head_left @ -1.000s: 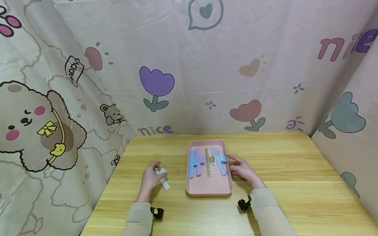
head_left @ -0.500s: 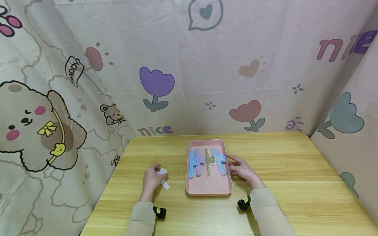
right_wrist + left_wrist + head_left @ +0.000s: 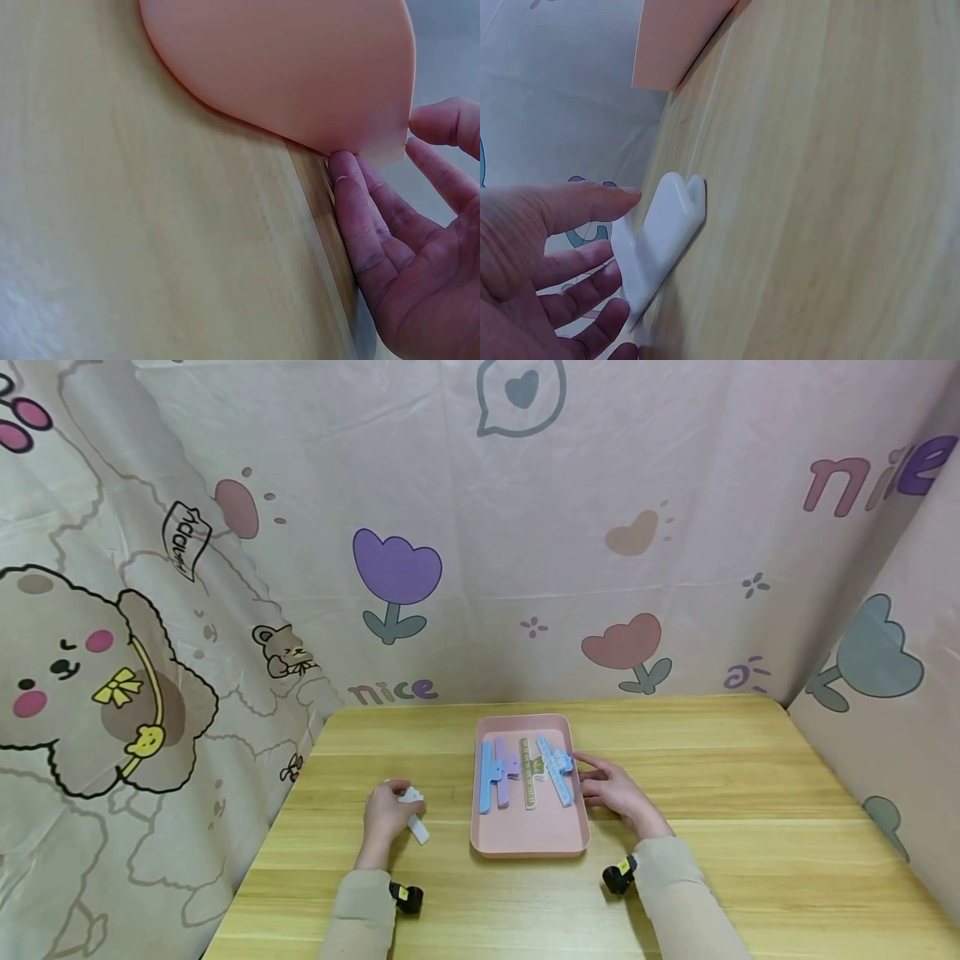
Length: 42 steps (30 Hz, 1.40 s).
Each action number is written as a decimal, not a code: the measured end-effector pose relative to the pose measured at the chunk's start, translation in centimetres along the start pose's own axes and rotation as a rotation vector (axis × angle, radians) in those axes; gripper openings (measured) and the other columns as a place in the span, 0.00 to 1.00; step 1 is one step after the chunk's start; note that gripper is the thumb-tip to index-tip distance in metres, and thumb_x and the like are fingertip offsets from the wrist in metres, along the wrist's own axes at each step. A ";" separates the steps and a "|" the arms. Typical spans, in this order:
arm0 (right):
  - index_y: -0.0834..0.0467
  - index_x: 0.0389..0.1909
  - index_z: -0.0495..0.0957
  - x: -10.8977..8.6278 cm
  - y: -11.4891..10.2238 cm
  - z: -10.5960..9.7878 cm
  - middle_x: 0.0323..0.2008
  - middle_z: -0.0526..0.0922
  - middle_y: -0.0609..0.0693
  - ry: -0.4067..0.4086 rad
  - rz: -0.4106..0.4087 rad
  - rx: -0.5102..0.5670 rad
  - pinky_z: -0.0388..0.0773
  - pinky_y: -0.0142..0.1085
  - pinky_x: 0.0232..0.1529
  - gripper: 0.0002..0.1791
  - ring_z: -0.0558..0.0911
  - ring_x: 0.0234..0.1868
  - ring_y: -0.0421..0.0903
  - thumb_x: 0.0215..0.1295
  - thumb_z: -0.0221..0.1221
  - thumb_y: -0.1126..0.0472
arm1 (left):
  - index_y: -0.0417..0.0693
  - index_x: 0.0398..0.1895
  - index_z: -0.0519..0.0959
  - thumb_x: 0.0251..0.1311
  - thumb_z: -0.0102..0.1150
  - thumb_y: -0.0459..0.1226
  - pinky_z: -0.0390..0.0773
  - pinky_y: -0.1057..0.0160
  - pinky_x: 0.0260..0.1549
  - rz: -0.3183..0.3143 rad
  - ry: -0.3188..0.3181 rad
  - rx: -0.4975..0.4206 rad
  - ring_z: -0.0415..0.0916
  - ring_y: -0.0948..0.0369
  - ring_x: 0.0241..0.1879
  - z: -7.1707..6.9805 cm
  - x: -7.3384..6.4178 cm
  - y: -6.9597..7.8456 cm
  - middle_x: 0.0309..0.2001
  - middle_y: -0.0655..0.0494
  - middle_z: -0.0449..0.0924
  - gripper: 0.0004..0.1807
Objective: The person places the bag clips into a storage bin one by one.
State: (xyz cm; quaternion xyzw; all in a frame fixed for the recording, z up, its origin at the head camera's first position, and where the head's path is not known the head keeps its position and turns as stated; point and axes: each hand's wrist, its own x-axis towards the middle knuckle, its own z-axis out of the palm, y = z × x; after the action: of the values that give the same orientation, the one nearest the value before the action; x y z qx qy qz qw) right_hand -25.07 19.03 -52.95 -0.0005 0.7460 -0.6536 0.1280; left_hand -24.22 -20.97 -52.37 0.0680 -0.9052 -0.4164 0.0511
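Note:
A white sealing clip (image 3: 417, 828) rests on the wooden table left of the tray. My left hand (image 3: 387, 817) is at its handle; in the left wrist view the thumb (image 3: 592, 204) is over one side of the clip (image 3: 660, 232) and curled fingers are at the other. The pink tray (image 3: 528, 842) holds a blue clip (image 3: 486, 789), a purple clip (image 3: 502, 789), an olive-patterned clip (image 3: 529, 785) and a light blue patterned clip (image 3: 553, 772). My right hand (image 3: 617, 792) touches the tray's right side, fingertips against its wall (image 3: 300, 82) in the right wrist view.
The wooden table (image 3: 720, 827) reaches back to a printed curtain (image 3: 480, 568), which also hangs along both sides. Each wrist carries a small black camera, one at the left cuff (image 3: 407, 899) and one at the right (image 3: 619, 875).
My left hand has shifted slightly right and forward onto the white clip, then stayed still. The clip, the tray and the right hand have hardly moved.

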 end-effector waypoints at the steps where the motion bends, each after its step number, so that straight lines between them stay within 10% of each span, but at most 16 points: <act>1: 0.62 0.73 0.60 0.0 0.0 0.0 0.57 0.73 0.71 0.001 -0.001 0.002 0.82 0.44 0.46 0.35 0.81 0.47 0.54 0.64 0.58 0.70 | 0.30 0.51 0.80 0.47 0.73 0.33 0.77 0.46 0.47 -0.001 -0.003 0.000 0.78 0.44 0.46 0.0 0.0 0.0 0.45 0.41 0.81 0.26; 24: 0.62 0.73 0.59 0.0 0.1 0.0 0.59 0.72 0.72 -0.013 -0.005 0.002 0.82 0.44 0.47 0.34 0.81 0.49 0.54 0.66 0.57 0.70 | 0.32 0.50 0.80 0.50 0.72 0.30 0.78 0.56 0.40 0.041 -0.006 -0.138 0.74 0.51 0.42 -0.2 0.4 0.9 0.43 0.44 0.80 0.23; 42: 0.62 0.73 0.59 -0.1 -0.1 0.1 0.60 0.70 0.74 -0.011 -0.005 0.010 0.82 0.44 0.47 0.34 0.81 0.51 0.57 0.66 0.57 0.70 | 0.36 0.54 0.80 0.48 0.72 0.28 0.79 0.66 0.32 0.123 -0.088 -0.284 0.75 0.52 0.43 -0.6 0.3 5.5 0.47 0.46 0.80 0.26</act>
State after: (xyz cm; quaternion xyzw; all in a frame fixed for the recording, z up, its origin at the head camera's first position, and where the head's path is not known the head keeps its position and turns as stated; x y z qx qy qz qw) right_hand -24.94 18.95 -52.82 -0.0055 0.7420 -0.6576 0.1304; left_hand -24.84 -17.87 -47.78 -0.0139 -0.8411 -0.5388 0.0458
